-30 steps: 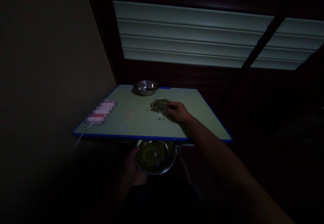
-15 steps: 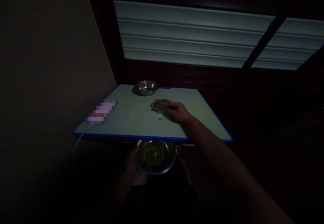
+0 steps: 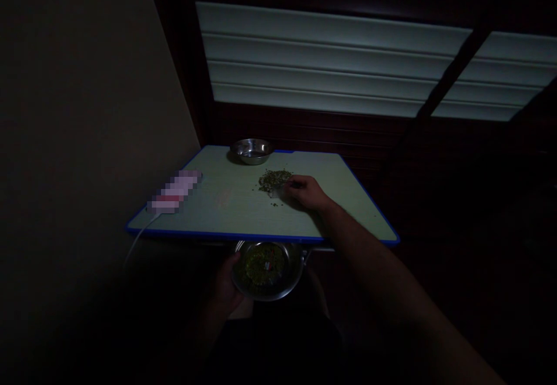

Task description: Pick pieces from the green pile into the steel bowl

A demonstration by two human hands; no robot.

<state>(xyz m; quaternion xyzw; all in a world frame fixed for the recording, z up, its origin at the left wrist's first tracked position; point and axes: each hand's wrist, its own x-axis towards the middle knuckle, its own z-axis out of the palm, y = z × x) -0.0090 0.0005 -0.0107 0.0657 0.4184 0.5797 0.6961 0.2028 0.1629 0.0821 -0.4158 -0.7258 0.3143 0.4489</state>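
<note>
Left grip (image 3: pixel 228 283) clasping bowl (image 3: pixel 274 297) below table's near edge (image 3: pixel 195 234) | right grip (image 3: pixel 308 192), hold unclear, beside grains (image 3: pixel 272 180), well inside right edge (image 3: pixel 371 199)

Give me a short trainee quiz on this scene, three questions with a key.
1. What does the left hand hold? A) nothing B) a metal bowl C) the white cable
2. True or false: the right hand is inside the held bowl.
3. Fill in "near" or "far": the other bowl stands toward the ____ edge of the table.

Key: 1. B. 2. False; it is at the pile of greenish grains. 3. Far.
</note>
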